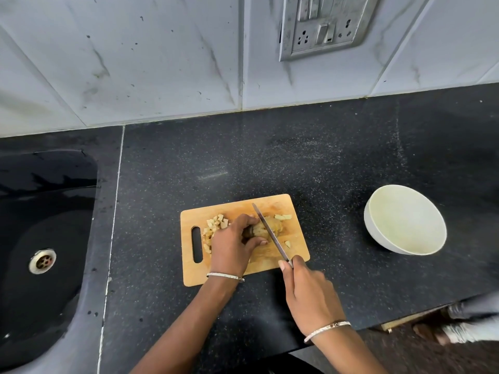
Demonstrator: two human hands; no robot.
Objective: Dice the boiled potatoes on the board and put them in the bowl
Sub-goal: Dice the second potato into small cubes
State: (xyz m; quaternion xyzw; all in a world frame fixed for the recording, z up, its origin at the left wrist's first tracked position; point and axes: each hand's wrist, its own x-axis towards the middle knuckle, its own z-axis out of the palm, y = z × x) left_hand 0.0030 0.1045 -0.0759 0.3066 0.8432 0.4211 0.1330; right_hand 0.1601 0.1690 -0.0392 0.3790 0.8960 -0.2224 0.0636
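A wooden cutting board [270, 203] lies on the black counter. On it my left hand [232, 244] grips a boiled potato [276, 226] from the left. My right hand [307, 290] holds a knife [270, 232] by its handle, the blade lying across the potato. A heap of diced potato [214, 225] sits at the board's left, partly hidden by my left hand. A few loose pieces [283, 217] lie to the right of the blade. The white bowl [378, 230] stands right of the board and looks empty.
A black sink [43, 225] with a metal drain [42, 261] is at the left. A tiled wall with a socket plate [321, 28] rises behind the counter. The counter's front edge [378, 326] runs at the lower right.
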